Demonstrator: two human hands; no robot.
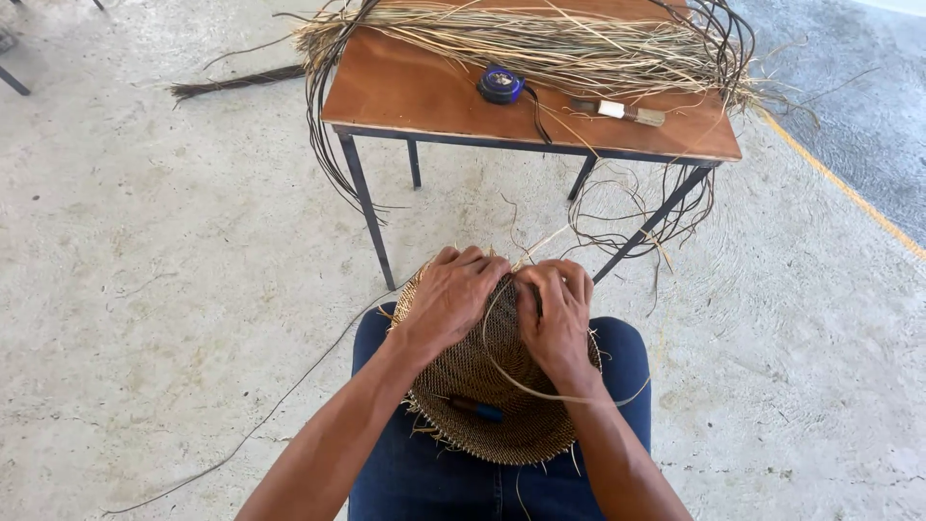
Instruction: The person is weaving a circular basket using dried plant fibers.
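Note:
A round woven basket piece of brown fibre rests on my lap, with loose strand ends sticking out around its rim. My left hand grips its far edge from above, fingers curled over the weave. My right hand is closed on the same far edge beside it, pinching a pale fibre strand that loops down across the basket. A small blue-handled tool lies on the weave near my wrists.
A small wooden table on dark metal legs stands in front of my knees. On it lie a bundle of dry straw and dark reeds, a blue tape measure and a knife. Loose strands trail over the concrete floor.

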